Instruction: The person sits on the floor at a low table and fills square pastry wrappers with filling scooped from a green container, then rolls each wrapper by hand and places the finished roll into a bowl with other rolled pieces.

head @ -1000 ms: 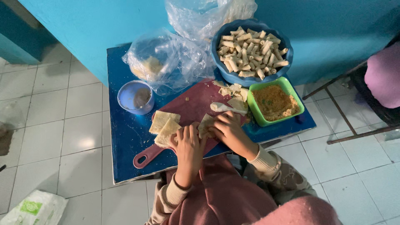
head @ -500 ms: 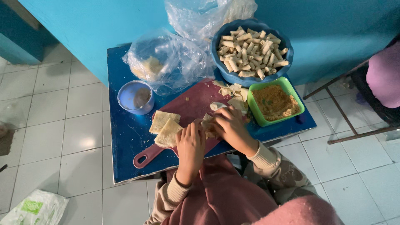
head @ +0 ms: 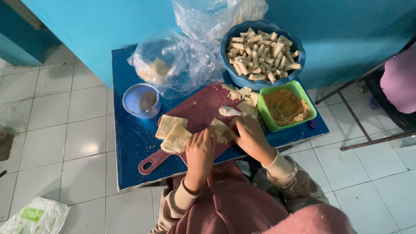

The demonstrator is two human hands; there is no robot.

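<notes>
White floor tiles and a turquoise wall frame the low blue table (head: 130, 143) where you sit, both hands meeting over a maroon cutting board (head: 203, 112) with a handle pointing near-left. Your left hand (head: 200, 149) and right hand (head: 249, 136) close in from either side on a pale wrapper (head: 222, 130) lying at the board's near edge, directly between the fingertips; the fingers of both hands are curled down onto it, pinching and folding the soft sheet. Its long axis looks to run roughly left to right across the board, though your fingers cover its ends. Both hands touch it, and neither is clearly the nearer.

Just left of your left hand, a stack of flat square wrappers (head: 173, 133) lies thin, matte and floppy. Beyond the right hand rests one finished roll (head: 229, 112), smooth and white, with torn scraps beside it. A green square tub (head: 303, 93) of crumbly brown filling stands just right of the board, and a scalloped blue bowl (head: 299, 60) farther off is heaped with small rolled cylinders. A lilac cup (head: 130, 106) and crinkled clear plastic bags (head: 182, 65) sit far left.
</notes>
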